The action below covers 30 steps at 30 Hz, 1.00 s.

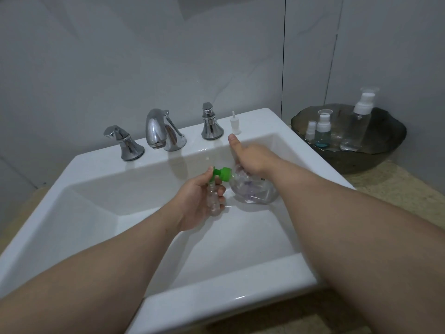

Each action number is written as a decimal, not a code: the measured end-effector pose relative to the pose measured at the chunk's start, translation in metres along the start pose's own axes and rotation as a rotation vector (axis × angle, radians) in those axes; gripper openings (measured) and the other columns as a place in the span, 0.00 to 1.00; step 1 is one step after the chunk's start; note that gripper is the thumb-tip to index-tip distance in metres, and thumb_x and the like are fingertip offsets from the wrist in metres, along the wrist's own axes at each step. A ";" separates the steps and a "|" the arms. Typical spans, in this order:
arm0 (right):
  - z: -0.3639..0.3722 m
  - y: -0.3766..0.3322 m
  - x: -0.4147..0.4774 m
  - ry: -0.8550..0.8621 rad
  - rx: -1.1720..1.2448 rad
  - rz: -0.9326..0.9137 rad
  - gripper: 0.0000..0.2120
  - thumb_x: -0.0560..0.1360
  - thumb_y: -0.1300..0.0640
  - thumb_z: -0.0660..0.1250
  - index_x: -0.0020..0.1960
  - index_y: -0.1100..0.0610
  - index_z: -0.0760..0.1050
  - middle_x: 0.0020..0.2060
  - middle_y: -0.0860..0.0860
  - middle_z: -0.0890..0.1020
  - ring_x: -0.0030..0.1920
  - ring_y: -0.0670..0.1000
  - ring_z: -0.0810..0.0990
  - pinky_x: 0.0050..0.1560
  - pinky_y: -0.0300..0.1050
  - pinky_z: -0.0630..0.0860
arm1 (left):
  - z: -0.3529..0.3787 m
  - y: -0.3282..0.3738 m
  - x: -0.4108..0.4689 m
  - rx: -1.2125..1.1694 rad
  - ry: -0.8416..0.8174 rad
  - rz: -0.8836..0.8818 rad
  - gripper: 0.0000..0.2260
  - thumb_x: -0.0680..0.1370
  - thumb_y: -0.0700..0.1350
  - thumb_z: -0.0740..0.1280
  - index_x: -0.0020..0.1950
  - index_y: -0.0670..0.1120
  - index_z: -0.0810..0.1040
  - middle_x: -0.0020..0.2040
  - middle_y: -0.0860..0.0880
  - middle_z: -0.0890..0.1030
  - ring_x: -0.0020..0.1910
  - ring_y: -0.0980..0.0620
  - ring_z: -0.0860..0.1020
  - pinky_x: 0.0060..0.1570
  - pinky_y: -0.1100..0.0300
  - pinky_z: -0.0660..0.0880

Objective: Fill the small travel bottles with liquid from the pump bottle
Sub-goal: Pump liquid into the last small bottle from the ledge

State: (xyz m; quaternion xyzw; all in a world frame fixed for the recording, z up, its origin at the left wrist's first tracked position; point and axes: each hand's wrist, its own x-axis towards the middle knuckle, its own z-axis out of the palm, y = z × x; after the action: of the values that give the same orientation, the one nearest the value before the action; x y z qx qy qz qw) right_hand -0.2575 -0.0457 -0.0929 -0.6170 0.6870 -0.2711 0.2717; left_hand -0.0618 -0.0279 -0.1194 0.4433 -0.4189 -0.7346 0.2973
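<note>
Over the sink (96,165): pump bottle (254,192) against travel bottle (213,201).
My left hand (197,203) curls round the travel bottle; my right hand (250,160) grips the pump bottle, tipped sideways, green pump head (222,173) at the travel bottle's mouth. Right of the sink: dark bowl (390,150) with three more bottles (358,126).

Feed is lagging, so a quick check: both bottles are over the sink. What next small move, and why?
Probably one slow press on the green pump head: its spout sits at the mouth of the small bottle in the left hand, and the right hand grips the tilted pump bottle.
</note>
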 end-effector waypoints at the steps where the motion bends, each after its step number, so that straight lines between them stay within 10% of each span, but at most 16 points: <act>1: 0.000 0.000 -0.001 -0.001 0.007 0.004 0.45 0.81 0.28 0.40 0.39 0.59 0.83 0.39 0.54 0.85 0.44 0.54 0.81 0.60 0.52 0.74 | -0.001 0.000 -0.001 -0.014 -0.010 -0.004 0.17 0.81 0.59 0.62 0.40 0.49 0.73 0.35 0.47 0.72 0.34 0.48 0.65 0.39 0.54 0.54; 30: -0.001 0.000 0.000 0.001 0.002 0.003 0.46 0.81 0.28 0.39 0.41 0.61 0.84 0.40 0.56 0.86 0.45 0.56 0.82 0.56 0.50 0.75 | -0.002 0.007 -0.004 -0.012 0.006 0.007 0.17 0.82 0.58 0.60 0.40 0.48 0.70 0.35 0.47 0.72 0.32 0.47 0.69 0.37 0.54 0.67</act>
State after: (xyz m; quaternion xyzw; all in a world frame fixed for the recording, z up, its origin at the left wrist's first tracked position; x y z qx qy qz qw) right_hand -0.2582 -0.0456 -0.0925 -0.6155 0.6877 -0.2718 0.2726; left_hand -0.0574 -0.0284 -0.1121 0.4422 -0.4149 -0.7347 0.3040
